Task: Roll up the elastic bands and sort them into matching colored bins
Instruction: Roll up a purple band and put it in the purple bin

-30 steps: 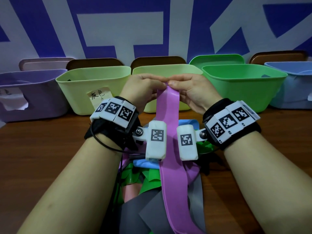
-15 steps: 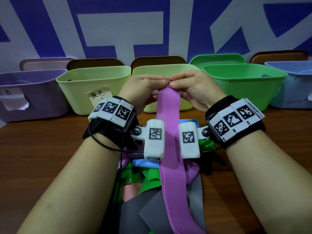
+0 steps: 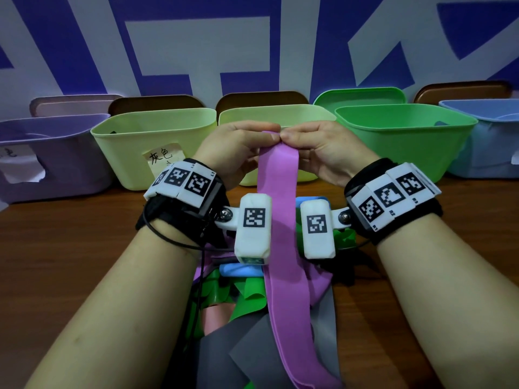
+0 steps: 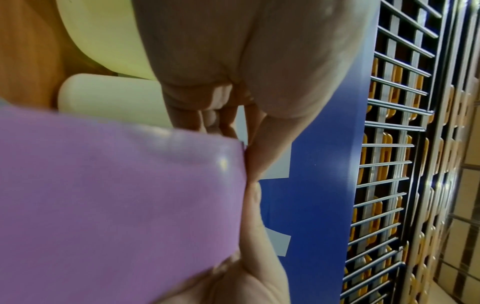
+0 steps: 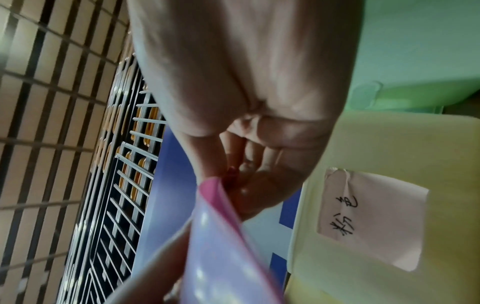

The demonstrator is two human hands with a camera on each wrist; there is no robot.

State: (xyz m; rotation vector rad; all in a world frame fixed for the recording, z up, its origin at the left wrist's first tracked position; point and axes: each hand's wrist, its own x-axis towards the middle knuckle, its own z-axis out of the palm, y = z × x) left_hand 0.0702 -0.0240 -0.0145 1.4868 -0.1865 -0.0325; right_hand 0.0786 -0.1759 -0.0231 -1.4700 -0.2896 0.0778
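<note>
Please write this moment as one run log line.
left hand: pinches purple band end | right hand: pinches same end | rolling: barely begun

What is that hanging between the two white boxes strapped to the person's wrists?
A long purple elastic band hangs there, its top end pinched by the left hand and right hand. The head view shows it.

bare table (image 3: 70,248) either side, bins (image 3: 157,147) walling the back, band pile (image 3: 252,318) centre
</note>
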